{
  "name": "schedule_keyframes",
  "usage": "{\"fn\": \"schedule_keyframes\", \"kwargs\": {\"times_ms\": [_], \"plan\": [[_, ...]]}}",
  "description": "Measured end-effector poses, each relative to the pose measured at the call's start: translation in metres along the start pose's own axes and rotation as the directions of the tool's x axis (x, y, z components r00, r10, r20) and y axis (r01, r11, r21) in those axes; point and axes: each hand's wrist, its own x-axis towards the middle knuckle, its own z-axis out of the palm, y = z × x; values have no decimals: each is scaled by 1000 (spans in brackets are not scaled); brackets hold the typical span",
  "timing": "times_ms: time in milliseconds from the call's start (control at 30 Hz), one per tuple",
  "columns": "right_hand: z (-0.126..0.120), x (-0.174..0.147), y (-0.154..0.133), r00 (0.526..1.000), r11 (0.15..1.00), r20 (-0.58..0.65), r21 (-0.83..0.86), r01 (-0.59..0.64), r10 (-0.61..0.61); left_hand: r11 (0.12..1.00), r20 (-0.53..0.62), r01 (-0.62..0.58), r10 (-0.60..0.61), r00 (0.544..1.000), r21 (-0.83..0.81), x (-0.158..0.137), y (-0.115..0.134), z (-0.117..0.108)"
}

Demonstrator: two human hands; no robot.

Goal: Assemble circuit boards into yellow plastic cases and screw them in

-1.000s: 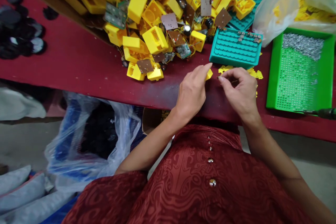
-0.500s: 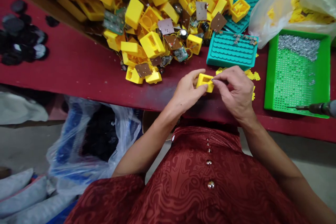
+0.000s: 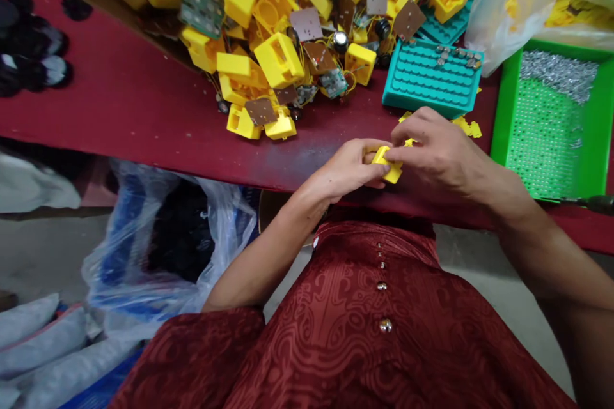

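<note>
My left hand (image 3: 350, 167) grips a small yellow plastic housing (image 3: 392, 172) between thumb and fingers, just above the near edge of the table. The housing is tilted. My right hand (image 3: 432, 144) is closed in a pinch at the housing's upper right side; whatever lies between its fingertips is hidden. Small flat yellow plastic pieces (image 3: 467, 127) lie on the table behind my right hand. A teal ridged tray (image 3: 432, 80), with several small round metal pieces along its far side, stands beyond both hands.
Yellow housings (image 3: 279, 61) with wires and circuit boards are heaped at the back. At right, a green basket (image 3: 504, 108) contains small silvery parts, with a dark tool tip (image 3: 595, 204) by its near edge. Black round parts (image 3: 36, 57) lie left. A plastic-lined blue crate (image 3: 112, 255) is below.
The housing has been turned and tilted in my left hand. My right hand has rotated over its upper edge, and the small metallic piece at its fingertips no longer shows. The view has shifted slightly.
</note>
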Motion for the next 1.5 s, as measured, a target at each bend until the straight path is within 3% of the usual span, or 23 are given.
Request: {"fn": "schedule_keyframes", "kwargs": {"times_ms": [67, 167, 333, 533, 700, 833, 900, 967, 1033, 1067, 1133, 1200, 1333, 1500], "plan": [[-5, -3, 2, 990, 996, -119, 55, -72, 78, 999, -31, 16, -17, 999, -47, -1, 0, 1], [-7, -14, 0, 920, 957, -265, 91, -275, 289, 993, -66, 41, -49, 997, -112, -1, -2, -1], [12, -32, -4, 839, 858, -186, 44, -512, 511, 985, -59, 19, -30, 998, -169, 1, -10, -5], [35, -26, 1, 864, 873, -171, -43, -486, 473, 976, -70, 12, -27, 997, -218, -2, -9, -5], [19, -12, -12, 876, 902, -220, 39, -431, 428, 970, -125, 24, -55, 991, -241, -3, -6, -5], [4, -6, -22, 908, 917, -130, 81, -391, 399, 981, -95, 14, -33, 995, -192, 0, -8, -6], [3, -7, -18, 908, 916, -115, 54, -399, 402, 989, -74, 8, -20, 997, -150, 0, -10, -6], [7, -10, -9, 900, 906, -107, 18, -423, 423, 999, -126, -38, 35, 991, -23, -1, -11, -7], [15, -16, 1, 880, 883, -88, -10, -469, 466, 959, -244, -156, 214, 946, 238, -2, -12, -10], [20, -18, 6, 865, 866, -71, -19, -499, 497, 894, -284, -219, 344, 895, 392, -2, -12, -11], [32, -22, 13, 832, 832, -38, -25, -554, 553, 707, -273, -292, 568, 776, 644, -1, -15, -15], [41, -24, 16, 815, 815, -15, -29, -579, 579, 563, -209, -298, 666, 716, 771, 4, -19, -19], [48, -24, 13, 838, 834, -78, -85, -546, 540, 475, -172, -245, 676, 717, 845, 15, -26, -22], [50, -25, 9, 857, 856, -117, -77, -511, 501, 543, -206, -298, 683, 701, 785, 17, -21, -26]]}}
